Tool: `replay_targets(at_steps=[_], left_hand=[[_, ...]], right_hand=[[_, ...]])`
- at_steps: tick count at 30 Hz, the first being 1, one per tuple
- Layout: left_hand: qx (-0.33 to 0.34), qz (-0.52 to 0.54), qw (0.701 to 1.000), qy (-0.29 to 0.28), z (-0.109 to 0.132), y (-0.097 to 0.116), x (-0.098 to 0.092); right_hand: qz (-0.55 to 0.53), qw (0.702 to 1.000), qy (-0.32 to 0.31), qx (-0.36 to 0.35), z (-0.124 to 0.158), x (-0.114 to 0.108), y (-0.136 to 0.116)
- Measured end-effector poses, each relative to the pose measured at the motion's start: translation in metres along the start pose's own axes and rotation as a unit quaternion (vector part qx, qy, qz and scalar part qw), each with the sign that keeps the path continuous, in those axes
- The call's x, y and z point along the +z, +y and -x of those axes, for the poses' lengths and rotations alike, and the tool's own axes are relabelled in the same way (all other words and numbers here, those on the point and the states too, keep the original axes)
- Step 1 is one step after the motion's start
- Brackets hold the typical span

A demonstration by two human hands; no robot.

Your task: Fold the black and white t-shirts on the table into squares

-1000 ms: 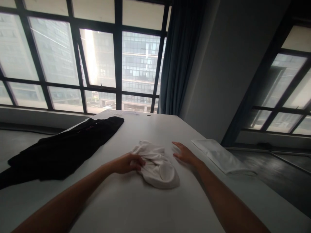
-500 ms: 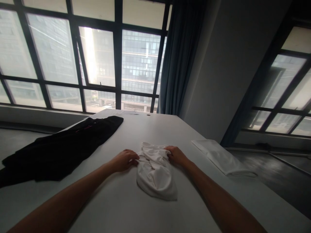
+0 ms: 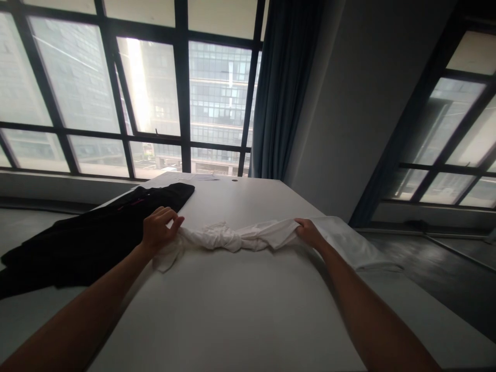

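A white garment (image 3: pixel 236 238) is stretched sideways into a twisted band just above the white table (image 3: pixel 232 310). My left hand (image 3: pixel 158 230) pinches its left end, with a loose corner hanging below the hand. At the garment's right end, my right hand (image 3: pixel 308 232) is closed on the cloth. Both arms reach forward from the bottom of the view.
A black garment (image 3: pixel 96 235) lies spread on the left side of the table, close to my left hand. A folded white cloth (image 3: pixel 349 245) lies at the table's right edge. Large windows, a blue curtain (image 3: pixel 282 88) and a grey wall stand beyond the table.
Both hands gripped the crumpled white garment, then moved apart. The bundle is now pulled out into a long band between them.
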State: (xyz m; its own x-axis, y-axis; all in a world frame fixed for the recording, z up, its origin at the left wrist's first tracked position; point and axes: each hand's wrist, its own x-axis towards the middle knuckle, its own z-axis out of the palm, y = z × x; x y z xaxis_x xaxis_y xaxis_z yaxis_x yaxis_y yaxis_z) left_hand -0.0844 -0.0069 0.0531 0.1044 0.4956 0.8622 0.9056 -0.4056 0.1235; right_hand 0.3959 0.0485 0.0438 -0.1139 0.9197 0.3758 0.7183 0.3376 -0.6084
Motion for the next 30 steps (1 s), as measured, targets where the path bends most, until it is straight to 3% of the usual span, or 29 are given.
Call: replay_targets(at_steps=[2,4,7,9,12,17,19,21,23,25,27,30], left_hand=[[-0.002,0.016,0.999,-0.047,0.004,-0.001,0.007],[-0.012,0.043,0.988,-0.149,0.010,-0.001,0.018],[-0.032,0.084,0.938,-0.334,0.019,0.002,0.035],[-0.028,0.123,0.906,-0.404,0.023,0.006,0.041],[0.006,0.151,0.911,-0.383,0.022,0.013,0.041],[0.037,0.102,0.964,-0.245,0.008,0.010,0.027],[0.021,0.082,0.979,-0.183,0.003,0.008,0.021],[0.007,0.076,0.986,-0.148,0.002,0.011,0.019],[0.013,0.084,0.981,-0.176,0.007,0.022,0.022],[0.037,0.104,0.962,-0.250,0.015,0.038,0.029],[0.057,0.122,0.938,-0.318,0.023,0.054,0.037],[0.082,0.135,0.921,-0.357,0.029,0.068,0.044]], right_hand=[[-0.050,0.997,-0.057,0.014,0.004,-0.004,-0.003],[-0.069,0.991,-0.110,0.025,0.008,-0.005,-0.008],[-0.094,0.984,-0.146,0.051,0.013,-0.001,-0.020],[-0.139,0.974,-0.163,0.069,0.015,0.001,-0.028],[-0.239,0.946,-0.202,0.087,0.019,-0.001,-0.034],[-0.316,0.869,-0.370,0.089,0.029,-0.028,-0.018],[-0.313,0.882,-0.344,0.073,0.029,-0.036,-0.013],[-0.307,0.923,-0.228,0.041,0.025,-0.034,-0.012],[-0.276,0.957,-0.093,-0.001,0.018,-0.022,-0.016],[-0.187,0.982,-0.007,-0.022,0.012,-0.006,-0.021],[-0.070,0.997,0.012,-0.023,0.009,0.008,-0.023],[0.021,0.999,-0.043,-0.025,0.009,0.017,-0.022]])
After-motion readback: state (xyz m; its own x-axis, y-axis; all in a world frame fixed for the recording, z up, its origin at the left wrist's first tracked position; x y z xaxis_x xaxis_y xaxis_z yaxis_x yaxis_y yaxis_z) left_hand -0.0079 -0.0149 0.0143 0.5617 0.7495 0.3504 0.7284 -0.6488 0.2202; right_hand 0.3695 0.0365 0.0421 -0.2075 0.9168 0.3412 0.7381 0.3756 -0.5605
